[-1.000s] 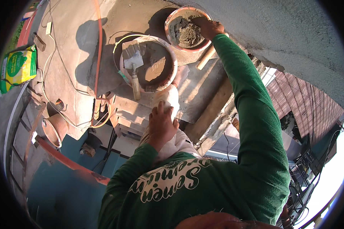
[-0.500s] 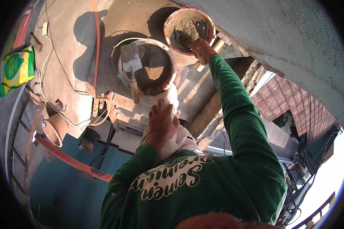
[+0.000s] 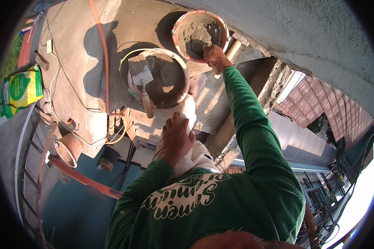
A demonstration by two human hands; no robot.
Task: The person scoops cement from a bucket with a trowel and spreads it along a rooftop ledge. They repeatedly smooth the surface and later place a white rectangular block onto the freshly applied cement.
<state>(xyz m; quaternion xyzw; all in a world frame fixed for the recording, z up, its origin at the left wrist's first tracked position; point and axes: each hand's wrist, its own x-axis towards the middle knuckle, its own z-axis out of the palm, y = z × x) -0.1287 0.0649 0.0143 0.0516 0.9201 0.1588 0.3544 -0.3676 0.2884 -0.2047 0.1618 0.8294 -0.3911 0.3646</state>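
My right hand (image 3: 215, 57) is closed around the wooden handle of what looks like a trowel, at the near rim of the far bucket (image 3: 175, 41). Its blade is hidden by my hand and the lumpy grey mortar (image 3: 197, 35). Nearer and to the left stands a second bucket (image 3: 185, 89) holding wetter mortar (image 3: 167, 76). Across its left rim lies another trowel (image 3: 143, 78), blade on the mortar side and wooden handle toward me. My left hand (image 3: 176, 139) rests on my bent knee in pale trousers, fingers spread, holding nothing.
A hammer (image 3: 233, 50) lies right of the far bucket, beside the rough grey wall (image 3: 303, 37). An orange hose (image 3: 102, 45) and cables cross the concrete at left. Further left are a green-yellow sack (image 3: 21, 92) and a tipped pot-like container (image 3: 68, 150) near the ledge.
My right hand has shifted slightly at the far bucket's near rim, uncovering more of the hammer. The whole view has turned a little. My left hand stays on the knee.
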